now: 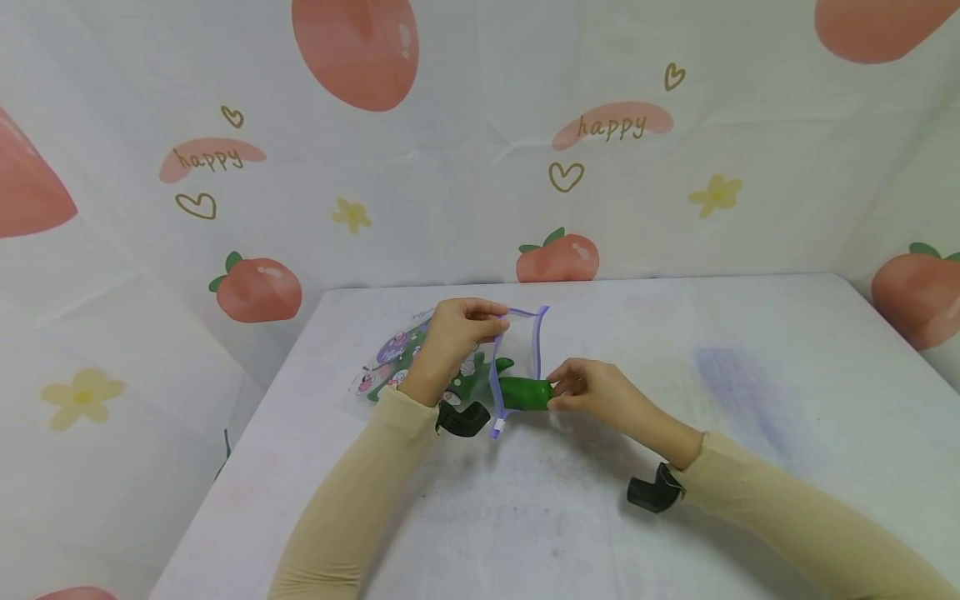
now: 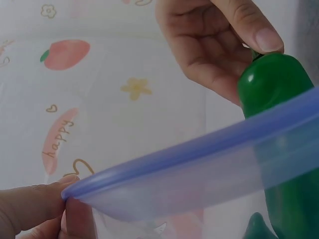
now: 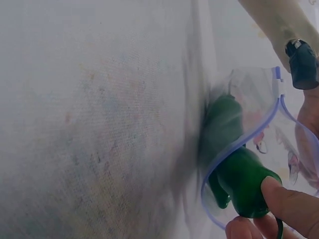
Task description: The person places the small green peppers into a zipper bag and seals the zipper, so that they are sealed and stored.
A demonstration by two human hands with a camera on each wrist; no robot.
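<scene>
A clear zip bag (image 1: 537, 342) with a purple zip rim and cartoon prints lies on the table, its mouth spread toward the right. My left hand (image 1: 459, 337) pinches the rim; in the left wrist view, its thumb and finger (image 2: 35, 209) nip the purple edge. My right hand (image 1: 596, 387) holds a glossy green pepper (image 1: 525, 393) by its stem end. The pepper's far part is inside the bag, and its stem end sticks out past the rim. A smaller green tip (image 1: 505, 364) shows beside it within the mouth, also seen in the right wrist view.
The white-covered table (image 1: 810, 375) has a faint bluish stain at the right. A printed cloth (image 1: 465, 192) with peaches and flowers hangs behind it. Black wrist mounts (image 1: 654, 492) sit by both sleeves. A white slider (image 1: 498, 425) is at the rim's near end.
</scene>
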